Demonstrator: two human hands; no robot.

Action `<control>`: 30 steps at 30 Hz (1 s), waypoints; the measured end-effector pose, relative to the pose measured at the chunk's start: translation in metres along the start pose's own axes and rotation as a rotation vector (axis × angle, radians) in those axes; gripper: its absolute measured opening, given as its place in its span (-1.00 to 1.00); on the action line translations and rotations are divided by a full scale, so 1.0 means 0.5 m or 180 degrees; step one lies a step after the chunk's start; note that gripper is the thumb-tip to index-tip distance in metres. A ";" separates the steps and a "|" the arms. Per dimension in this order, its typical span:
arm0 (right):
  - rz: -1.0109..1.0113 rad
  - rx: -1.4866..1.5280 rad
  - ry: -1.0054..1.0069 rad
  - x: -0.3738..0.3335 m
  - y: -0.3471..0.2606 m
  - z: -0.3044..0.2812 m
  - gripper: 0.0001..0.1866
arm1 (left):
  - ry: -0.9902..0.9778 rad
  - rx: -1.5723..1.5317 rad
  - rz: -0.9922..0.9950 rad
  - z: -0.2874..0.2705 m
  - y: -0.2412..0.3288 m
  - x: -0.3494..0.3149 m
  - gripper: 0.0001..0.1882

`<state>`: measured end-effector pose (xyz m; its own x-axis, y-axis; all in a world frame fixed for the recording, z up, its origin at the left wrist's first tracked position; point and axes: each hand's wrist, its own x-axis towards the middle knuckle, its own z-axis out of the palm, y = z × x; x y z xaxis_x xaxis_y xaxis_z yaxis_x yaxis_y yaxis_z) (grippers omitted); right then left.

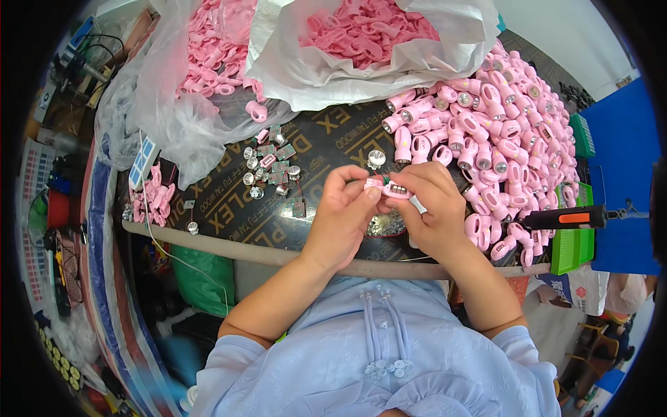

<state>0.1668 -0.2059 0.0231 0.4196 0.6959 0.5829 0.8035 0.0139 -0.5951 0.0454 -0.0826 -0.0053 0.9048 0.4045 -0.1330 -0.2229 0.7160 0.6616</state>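
Note:
Close to the table's front edge, my left hand (345,215) and my right hand (439,210) pinch a small pink flashlight shell (397,190) between them. Dark and silvery parts show inside its opening. Just beyond my fingertips is a silvery reflector (376,160); whether a wire joins it to the shell I cannot tell. Below my hands sits a dish of tiny shiny parts (386,225), partly hidden by them. To the left lies a cluster of reflectors and small green circuit boards (278,167).
A large heap of pink flashlights (497,125) covers the right side. At the back stand a white sack (278,69) and a clear plastic bag (163,90) of pink shells. Pink pieces (154,201) lie left. An electric screwdriver (566,217) hangs beside a green basket (577,240).

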 end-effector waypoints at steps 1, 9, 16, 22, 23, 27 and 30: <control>-0.0018 0.0014 0.0084 -0.003 0.002 0.004 -0.67 | 0.0042 0.0087 -0.0029 0.003 0.003 -0.002 -0.76; -0.0383 -0.0309 0.0479 -0.036 -0.008 0.057 -0.59 | 0.0282 -0.0244 -0.0302 0.020 -0.019 -0.006 -0.65; -0.0585 -0.0312 -0.0045 -0.011 0.023 -0.021 -0.62 | 0.0155 0.1103 -0.0974 -0.033 0.056 0.013 -0.64; -0.0582 0.0297 -0.0592 0.001 0.040 -0.015 -0.66 | -0.0502 0.0955 -0.1046 -0.028 0.058 0.023 -0.55; -0.0386 0.0196 -0.0611 -0.001 0.039 -0.018 -0.68 | -0.0455 0.1066 -0.0996 -0.027 0.060 0.023 -0.55; 0.1273 0.1035 -0.1038 -0.007 0.027 -0.031 -0.74 | -0.0479 0.1207 -0.0664 -0.040 0.069 0.020 -0.57; 0.2665 0.3008 -0.1151 0.000 0.034 -0.027 -0.78 | -0.0475 0.1612 -0.0170 -0.025 0.065 0.014 -0.62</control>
<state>0.1863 -0.2152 0.0205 0.3887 0.8890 -0.2421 -0.3091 -0.1217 -0.9432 0.0401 -0.0495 0.0060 0.9601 0.2633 -0.0941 -0.0055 0.3540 0.9352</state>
